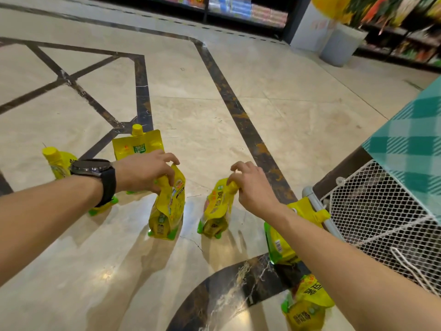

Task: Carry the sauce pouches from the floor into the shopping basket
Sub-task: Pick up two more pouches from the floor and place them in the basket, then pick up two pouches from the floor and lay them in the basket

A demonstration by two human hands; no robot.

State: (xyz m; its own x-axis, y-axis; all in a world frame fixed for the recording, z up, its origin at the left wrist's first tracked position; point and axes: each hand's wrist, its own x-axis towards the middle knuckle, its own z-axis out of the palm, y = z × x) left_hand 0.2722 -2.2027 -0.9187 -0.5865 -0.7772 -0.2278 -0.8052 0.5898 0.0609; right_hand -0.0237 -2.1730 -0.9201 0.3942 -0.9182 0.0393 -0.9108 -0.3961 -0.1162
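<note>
Several yellow spouted sauce pouches stand on the marble floor. My left hand point(145, 172), with a black watch on its wrist, grips the spout of one pouch point(167, 211). My right hand point(253, 185) grips the spout of a second pouch point(216, 210). Both pouches hang upright with their bases at the floor. Another pouch point(137, 145) stands behind my left hand, and one point(59, 162) is partly hidden by my left forearm. Two more pouches point(284, 244) point(307, 304) lie under my right forearm. The white mesh basket point(381, 211) stands at the right.
A teal checked cloth point(415, 134) covers a surface above the basket. Shop shelves point(238, 8) line the far wall, and a grey bin point(338, 46) stands at the back right. Open marble floor point(274, 91) stretches ahead.
</note>
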